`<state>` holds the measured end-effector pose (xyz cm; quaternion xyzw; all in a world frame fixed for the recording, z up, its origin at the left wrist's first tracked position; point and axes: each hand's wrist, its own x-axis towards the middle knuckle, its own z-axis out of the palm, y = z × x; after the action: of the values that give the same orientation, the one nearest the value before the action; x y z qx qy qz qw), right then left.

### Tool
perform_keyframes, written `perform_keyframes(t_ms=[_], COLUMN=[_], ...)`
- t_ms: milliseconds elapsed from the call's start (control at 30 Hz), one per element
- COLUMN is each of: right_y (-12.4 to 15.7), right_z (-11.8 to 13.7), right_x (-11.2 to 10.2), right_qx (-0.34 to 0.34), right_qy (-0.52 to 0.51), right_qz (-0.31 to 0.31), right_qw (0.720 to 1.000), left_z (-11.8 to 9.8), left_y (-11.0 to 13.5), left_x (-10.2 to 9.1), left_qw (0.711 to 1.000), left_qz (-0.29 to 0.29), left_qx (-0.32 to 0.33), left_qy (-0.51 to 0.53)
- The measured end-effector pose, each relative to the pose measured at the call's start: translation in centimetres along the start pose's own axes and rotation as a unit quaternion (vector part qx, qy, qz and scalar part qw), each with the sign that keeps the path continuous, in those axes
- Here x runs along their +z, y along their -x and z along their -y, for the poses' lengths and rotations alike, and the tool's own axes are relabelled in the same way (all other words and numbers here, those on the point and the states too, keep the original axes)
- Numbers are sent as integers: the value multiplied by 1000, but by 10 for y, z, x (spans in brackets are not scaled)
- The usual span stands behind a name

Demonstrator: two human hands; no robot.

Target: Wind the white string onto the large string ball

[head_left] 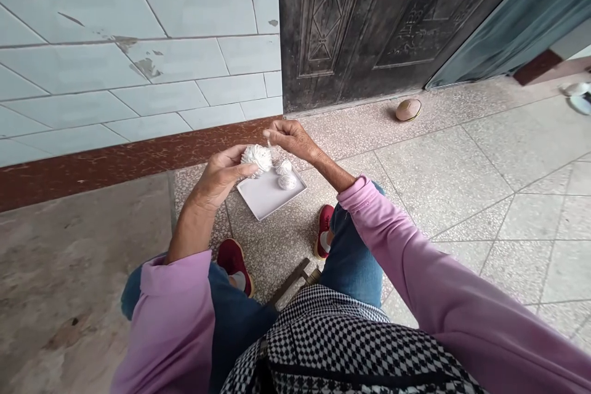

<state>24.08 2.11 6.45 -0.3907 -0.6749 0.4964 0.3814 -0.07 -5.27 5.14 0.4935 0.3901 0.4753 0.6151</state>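
Observation:
A fluffy ball of white yarn [257, 160] rests in my left hand [216, 177], the thumb across its near side and the fingers behind it. My right hand [293, 138] is closed just to the right of the ball, thumb and fingertips pinched on a thin strand of yarn [269, 142]. Below both hands a shallow white tray [264, 198] lies on the floor. Two smaller white yarn balls [287, 182] sit at the tray's right side, touching or nearly so.
A white tiled wall [198, 6] with a dark red base strip and a dark carved door [360, 18] stand ahead. A round beige object [408, 109] lies by the door. Red shoes [234, 263] flank the tray's near side. Part of a wooden stool [290, 283] shows between the legs.

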Motion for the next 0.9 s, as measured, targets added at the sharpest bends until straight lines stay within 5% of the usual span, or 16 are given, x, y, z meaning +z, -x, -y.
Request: perform_keyframes(t_ms=[133, 367, 633, 767, 900], right_y=[-6, -1, 5, 19, 27], right_z=[-8, -21, -32, -25, -8], right_x=[12, 10, 23, 39, 30], right_qx=[19, 47, -43, -58, -120], right_qy=[26, 191, -28, 37, 104], right_qz=[-9, 89, 166, 155, 140], right_qw=[999, 976, 985, 986, 977], left_z=[0, -2, -1, 1, 5], left_y=[-1, -17, -12, -14, -19], left_x=[-1, -18, -21, -22, -28], left_qw=[997, 988, 987, 978, 968], left_qz=[24, -102, -142, -196, -228], left_qx=[17, 79, 46, 64, 70], left_qy=[71, 89, 57, 33, -75])
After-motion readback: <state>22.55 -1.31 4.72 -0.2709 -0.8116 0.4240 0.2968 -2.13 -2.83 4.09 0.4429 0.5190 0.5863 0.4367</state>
